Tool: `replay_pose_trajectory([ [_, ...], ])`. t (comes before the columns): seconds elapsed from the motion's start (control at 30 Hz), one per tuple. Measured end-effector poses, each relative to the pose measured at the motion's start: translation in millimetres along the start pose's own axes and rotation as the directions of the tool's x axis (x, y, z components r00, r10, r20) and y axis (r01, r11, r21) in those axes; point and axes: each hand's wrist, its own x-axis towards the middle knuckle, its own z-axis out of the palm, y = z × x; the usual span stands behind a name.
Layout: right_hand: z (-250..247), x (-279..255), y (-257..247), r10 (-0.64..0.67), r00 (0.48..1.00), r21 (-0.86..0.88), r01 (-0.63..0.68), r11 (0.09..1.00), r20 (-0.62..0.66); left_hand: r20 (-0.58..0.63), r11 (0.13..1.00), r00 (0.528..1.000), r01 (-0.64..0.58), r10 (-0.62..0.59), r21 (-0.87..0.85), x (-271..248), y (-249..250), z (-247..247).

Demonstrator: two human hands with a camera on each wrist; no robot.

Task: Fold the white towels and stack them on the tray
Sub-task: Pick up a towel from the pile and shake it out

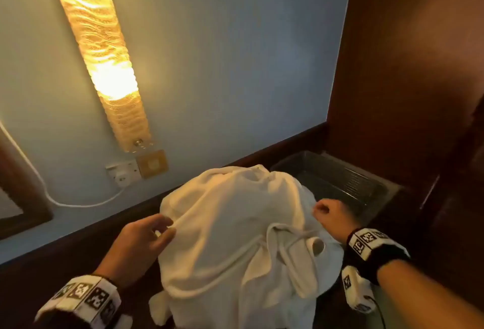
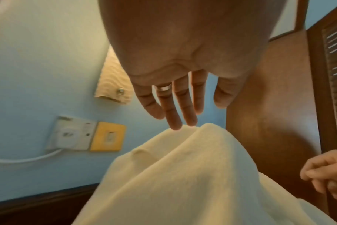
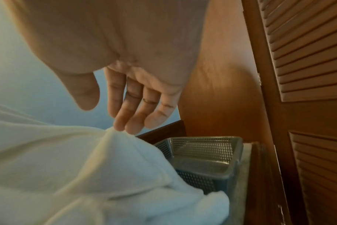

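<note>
A heap of crumpled white towels [image 1: 235, 237] lies on the dark wooden counter [image 1: 78, 250]. My left hand [image 1: 162, 229] is at the heap's left edge. In the left wrist view its fingers [image 2: 175, 115] are straight, with the tips just over the top fold of the towels [image 2: 183, 182]. My right hand [image 1: 320, 209] is at the heap's right side. In the right wrist view its fingertips [image 3: 125, 124] touch a raised peak of towel [image 3: 67, 159], with the thumb held apart. An empty grey perforated tray [image 1: 340, 179] [image 3: 202, 149] stands behind and to the right of the heap.
On the wall behind are a lit amber lamp [image 1: 104, 66], a white socket [image 1: 123, 174] with a white cable, and a yellow switch plate [image 1: 153, 163]. A wooden panel [image 1: 406, 66] and a louvred door [image 3: 308, 60] close off the right side.
</note>
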Motion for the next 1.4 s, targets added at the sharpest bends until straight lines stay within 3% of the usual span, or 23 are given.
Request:
replay_pose_trajectory([
  [0.03, -0.8, 16.8, 2.9, 0.011, 1.000, -0.030, -0.010, 0.999, 0.020, -0.010, 0.998, 0.999, -0.050, 0.050, 0.026, 21.1, 5.9, 6.1],
  [0.13, -4.2, 54.0, 2.0, 0.081, 0.993, -0.102, -0.072, 0.992, 0.085, 0.017, 0.994, 0.998, -0.055, 0.054, 0.090, 75.2, 36.6, 18.9],
  [0.33, 10.6, 114.8, -2.2, 0.046, 0.979, -0.153, -0.015, 0.988, 0.199, 0.075, 0.963, 0.995, -0.087, 0.070, 0.255, 162.2, 53.2, 51.4],
  [0.47, 24.8, 148.1, 0.8, 0.024, 0.956, -0.197, 0.035, 0.980, 0.293, 0.214, 0.923, 0.977, -0.065, -0.019, 0.379, 200.8, 65.8, 66.4],
  [0.67, 33.7, 182.9, 2.8, 0.069, 0.938, -0.213, 0.005, 0.977, 0.339, 0.368, 0.876, 0.921, -0.069, -0.128, 0.477, 226.4, 74.7, 77.3],
  [0.8, 30.0, 193.6, 3.0, 0.035, 0.924, -0.193, 0.042, 0.980, 0.381, 0.412, 0.876, 0.908, -0.139, -0.073, 0.463, 226.7, 79.3, 80.4],
  [0.9, 20.1, 194.9, -10.9, -0.044, 0.941, -0.133, 0.094, 0.987, 0.336, 0.403, 0.869, 0.913, -0.148, -0.063, 0.471, 222.0, 80.8, 74.2],
  [1.0, 0.6, 186.9, -51.4, -0.207, 0.931, -0.057, 0.234, 0.970, 0.301, 0.385, 0.879, 0.922, -0.147, -0.045, 0.454, 215.0, 82.6, 59.3],
  [1.1, -22.0, 168.9, -113.4, -0.425, 0.866, -0.114, 0.466, 0.878, 0.265, 0.314, 0.909, 0.949, -0.156, 0.029, 0.387, 202.9, 97.8, 37.7],
  [1.23, -49.5, 115.1, -205.6, -0.652, 0.718, -0.228, 0.696, 0.681, 0.244, 0.160, 0.942, 0.973, -0.204, 0.166, 0.266, 182.7, 118.8, -0.1],
  [1.3, -59.2, 74.6, -244.2, -0.760, 0.622, -0.232, 0.780, 0.581, 0.187, 0.084, 0.951, 0.959, -0.280, 0.270, 0.135, 169.1, 130.4, -23.9],
  [1.4, -65.4, 6.5, -290.2, -0.865, 0.497, -0.231, 0.851, 0.471, 0.067, 0.053, 0.897, 0.896, -0.440, 0.442, -0.047, 135.3, 147.2, -66.6],
])
